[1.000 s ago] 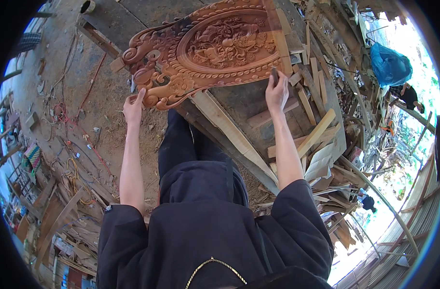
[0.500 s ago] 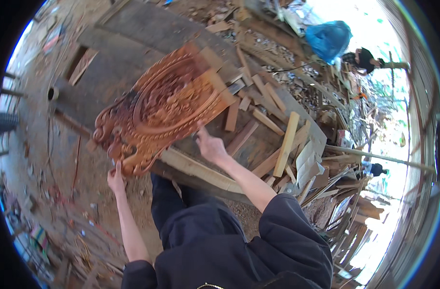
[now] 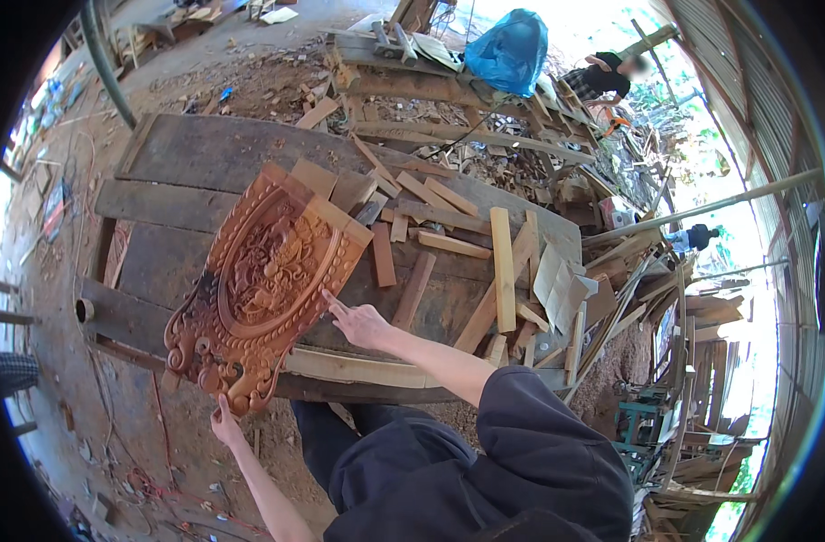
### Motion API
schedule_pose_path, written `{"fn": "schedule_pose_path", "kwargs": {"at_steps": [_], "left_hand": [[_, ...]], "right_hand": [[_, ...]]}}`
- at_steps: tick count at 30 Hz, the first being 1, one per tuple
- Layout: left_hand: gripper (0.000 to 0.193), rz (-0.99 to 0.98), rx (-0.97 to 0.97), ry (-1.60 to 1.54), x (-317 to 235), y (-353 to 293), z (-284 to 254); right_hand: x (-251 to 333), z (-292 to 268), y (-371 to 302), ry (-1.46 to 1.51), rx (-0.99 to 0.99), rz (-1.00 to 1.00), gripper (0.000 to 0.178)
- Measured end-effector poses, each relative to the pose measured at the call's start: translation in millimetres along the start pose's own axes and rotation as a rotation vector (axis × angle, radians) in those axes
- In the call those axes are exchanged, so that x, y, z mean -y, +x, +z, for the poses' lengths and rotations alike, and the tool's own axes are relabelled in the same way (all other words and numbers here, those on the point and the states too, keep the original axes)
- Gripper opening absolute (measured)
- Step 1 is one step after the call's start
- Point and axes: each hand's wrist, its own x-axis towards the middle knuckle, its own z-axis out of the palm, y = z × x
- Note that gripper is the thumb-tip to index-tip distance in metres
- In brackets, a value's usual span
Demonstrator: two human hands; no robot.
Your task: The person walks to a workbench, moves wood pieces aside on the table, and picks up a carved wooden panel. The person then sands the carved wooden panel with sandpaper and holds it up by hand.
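Note:
A reddish-brown carved wooden panel [image 3: 272,257], with an oval floral relief, a beaded border and a scrolled end, lies slantwise on a dark plank workbench [image 3: 187,212]. Its scrolled end sticks out past the bench's near edge. There my left hand [image 3: 225,425] pinches the rim, thumb on top and fingers partly hidden below. My right hand [image 3: 363,325] is at the panel's right edge, index finger stretched out and touching it, fingers apart. Small flat wood blocks [image 3: 315,178] sit against the panel's far end.
Loose wood strips [image 3: 503,271] and offcuts cover the bench's right side. A pale curved board [image 3: 358,369] runs along the near edge. Beyond are a blue plastic bag [image 3: 507,52], scrap heaps, and a person [image 3: 602,77] at the far right. Cables lie on the dirt floor at left.
My view has tilted up and turned, so the panel and bench sit lower and further left. Both hands remain at the panel's edges; the right hand's fingers look more spread.

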Motion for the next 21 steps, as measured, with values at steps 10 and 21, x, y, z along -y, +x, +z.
{"fn": "schedule_pose_path", "kwargs": {"at_steps": [10, 21], "left_hand": [[0.073, 0.100, -0.084, 0.028, -13, -18, -3], [0.073, 0.081, -0.059, 0.037, -11, -16, -3]], "right_hand": [[-1, 7, 11, 0.036, -0.172, 0.246, 0.039], [17, 13, -2, -0.006, 0.021, 0.111, 0.044]]}}
